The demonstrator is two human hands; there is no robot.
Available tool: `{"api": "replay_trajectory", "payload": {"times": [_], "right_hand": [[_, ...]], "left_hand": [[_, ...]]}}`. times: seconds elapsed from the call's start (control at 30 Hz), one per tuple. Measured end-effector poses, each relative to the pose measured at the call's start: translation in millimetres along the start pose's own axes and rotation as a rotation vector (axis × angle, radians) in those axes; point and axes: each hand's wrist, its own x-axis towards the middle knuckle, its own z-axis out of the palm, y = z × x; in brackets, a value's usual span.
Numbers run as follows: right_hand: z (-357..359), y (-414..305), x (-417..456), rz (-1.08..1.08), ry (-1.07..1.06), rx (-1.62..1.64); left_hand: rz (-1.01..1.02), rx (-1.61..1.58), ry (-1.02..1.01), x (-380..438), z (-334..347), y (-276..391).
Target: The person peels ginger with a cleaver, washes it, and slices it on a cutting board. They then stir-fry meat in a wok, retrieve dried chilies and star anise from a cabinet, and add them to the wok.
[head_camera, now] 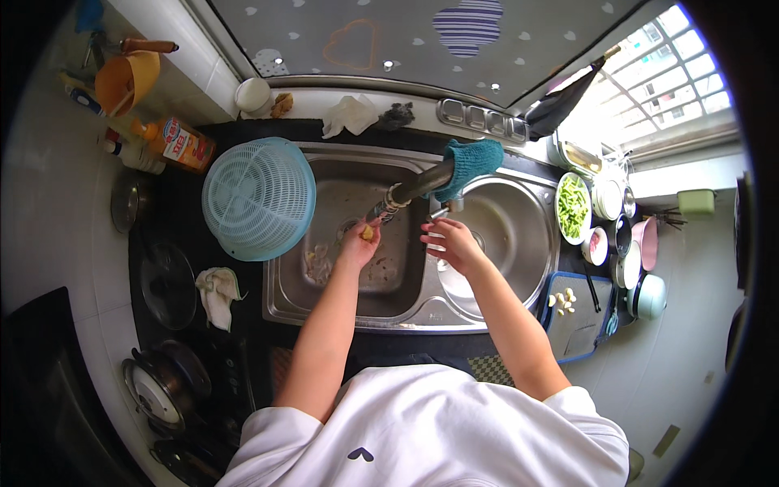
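My left hand (360, 245) is over the left basin (389, 292) of a steel double sink, closed around a small yellowish piece of food (367, 232), perhaps ginger. It is just under the end of the faucet spout (384, 207). My right hand (455, 245) hovers near the divider, fingers apart, close below the faucet's lever (438, 213); I see nothing held in it. A teal knitted cloth (471, 165) hangs over the faucet. Wet scraps (317, 263) lie on the left basin's floor. The round right basin (517, 213) is partly behind my right hand.
A light-blue plastic colander (260, 198) overlaps the sink's left rim. At right are a plate of cut green vegetables (572, 207), several bowls, and a blue-edged cutting board (578, 338) with peeled garlic cloves (566, 297). A rag (218, 295) and a glass lid (167, 286) lie left.
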Motion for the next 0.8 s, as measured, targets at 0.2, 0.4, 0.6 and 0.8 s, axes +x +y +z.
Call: {"api": "replay_trajectory", "payload": {"times": [0.2,0.4,0.6,0.8], "right_hand": [[1.7,-34.0,12.1,-0.005,-0.123,0.081],[-9.0,45.5,15.4,-0.409,0.176,-0.686],[-11.4,115.3,-46.2,-0.879,0.138,-1.570],[-88.2,150.2,-87.8,-0.833,0.305,-1.555]], "left_hand": [[-0.012,0.070,0.065,-45.5,34.7,0.7],[-0.164,0.500,0.086,-57.7,25.0,13.1],[0.919,2.212,0.087,-70.0,21.3,7.7],[0.656,2.654,-0.075,-70.4,23.2,2.5]]}}
